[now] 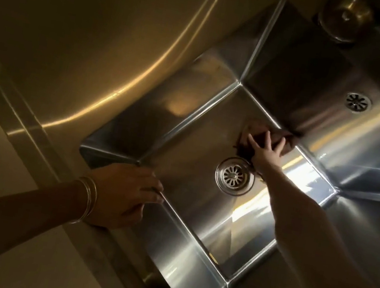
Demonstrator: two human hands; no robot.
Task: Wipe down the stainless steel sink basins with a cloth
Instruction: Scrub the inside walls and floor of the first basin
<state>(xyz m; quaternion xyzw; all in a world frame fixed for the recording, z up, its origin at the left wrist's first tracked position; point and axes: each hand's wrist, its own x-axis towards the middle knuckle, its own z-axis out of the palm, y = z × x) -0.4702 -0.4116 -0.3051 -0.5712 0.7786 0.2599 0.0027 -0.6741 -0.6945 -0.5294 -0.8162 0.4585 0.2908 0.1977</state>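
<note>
I am leaning over a deep stainless steel sink basin point(198, 145) set in a steel counter point(79, 43), all of it in dim, warm light with bright glare streaking the metal. A round drain strainer point(234, 176) sits in the basin floor, and a second, smaller drain point(357, 102) shows in the metal off to the right. A rounded metal fitting point(343, 16) stands at the far edge, too blurred to name.

My right hand point(264, 154) is down on the basin floor, just beyond the strainer, fingers point(253, 141) spread wide and pressed flat on a dark brown cloth point(256, 135) bunched against the foot of the far wall. My left hand point(124, 195), thin bangles point(87, 199) at the wrist, rests on the near rim of the basin, its fingers curled loosely over the edge, gripping only the rim.
</note>
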